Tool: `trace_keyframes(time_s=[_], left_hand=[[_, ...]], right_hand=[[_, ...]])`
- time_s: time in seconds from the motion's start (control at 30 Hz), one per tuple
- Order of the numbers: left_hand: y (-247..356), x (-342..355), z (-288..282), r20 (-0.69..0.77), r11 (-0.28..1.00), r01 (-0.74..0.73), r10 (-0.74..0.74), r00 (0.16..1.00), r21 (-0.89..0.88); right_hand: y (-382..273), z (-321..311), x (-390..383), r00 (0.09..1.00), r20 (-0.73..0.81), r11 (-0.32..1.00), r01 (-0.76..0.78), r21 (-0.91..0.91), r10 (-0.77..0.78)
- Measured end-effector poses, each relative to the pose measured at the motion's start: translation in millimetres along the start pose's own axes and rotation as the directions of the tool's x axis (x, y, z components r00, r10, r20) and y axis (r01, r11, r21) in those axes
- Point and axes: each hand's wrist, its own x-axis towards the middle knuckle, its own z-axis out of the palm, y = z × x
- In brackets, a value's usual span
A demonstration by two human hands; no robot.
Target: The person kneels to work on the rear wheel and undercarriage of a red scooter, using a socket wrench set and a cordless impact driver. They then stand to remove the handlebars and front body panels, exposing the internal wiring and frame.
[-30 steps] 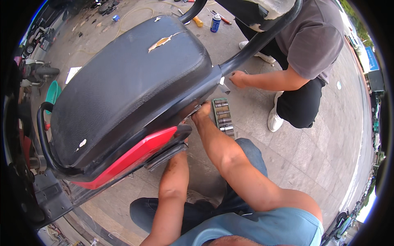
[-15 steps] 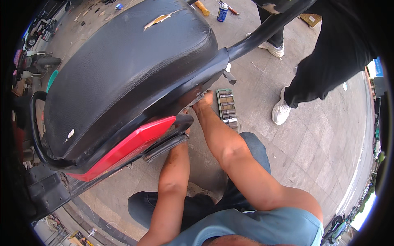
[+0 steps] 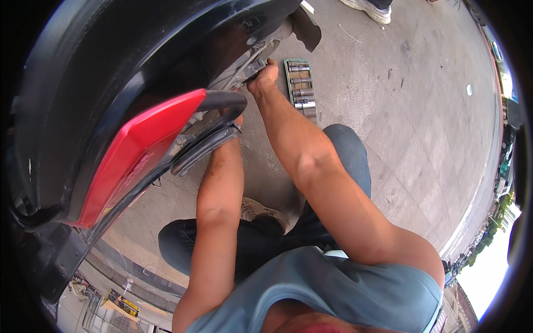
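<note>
A scooter with a black body [image 3: 183, 61] and a red side panel [image 3: 147, 139] fills the left and upper left. My right hand [image 3: 265, 76] reaches under its side, fingers curled at a dark metal part [image 3: 254, 71]; what they grip is hidden. Behind a black bent bar [image 3: 226, 100] and a footrest [image 3: 205, 150] is my left hand [image 3: 237, 118], its fingers mostly covered by the frame. Just right of my right hand, a green socket case [image 3: 300, 89] lies on the paving with several metal sockets in it.
Another person's white shoe [image 3: 371, 10] stands on the paving [image 3: 411, 139] at the top. A black flap [image 3: 305, 30] hangs from the scooter above the socket case. My bent knees are below my forearms.
My view has shifted closer and lower, so the scooter looms larger and its torn seat top has left view. Most of the other person's legs have left too. Both hands stay under the scooter's side.
</note>
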Motion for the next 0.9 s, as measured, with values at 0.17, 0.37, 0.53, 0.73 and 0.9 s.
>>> trace_keyframes(time_s=[0.17,0.37,0.53,0.73,0.9], left_hand=[[16,0,-24,-0.041,1.000,-0.004,0.005,0.999,0.024],[27,-26,15,0.079,0.993,0.098,-0.103,0.992,0.066],[41,-35,24,0.094,0.991,0.134,-0.134,0.986,0.009],[52,-50,34,0.022,0.987,0.157,-0.158,0.987,0.035],[47,-50,41,-0.017,0.988,0.154,-0.154,0.988,0.032]], right_hand=[[-14,8,-62,0.911,0.029,0.127,0.089,-0.988,-0.410],[-78,-8,-24,0.987,0.085,-0.033,0.090,-0.995,0.137],[-87,14,-26,0.918,0.285,-0.161,0.336,-0.928,0.277],[-86,-1,-50,0.899,0.358,0.221,0.307,-0.926,0.253],[-83,2,-43,0.943,0.240,0.371,0.143,-0.918,0.230]])
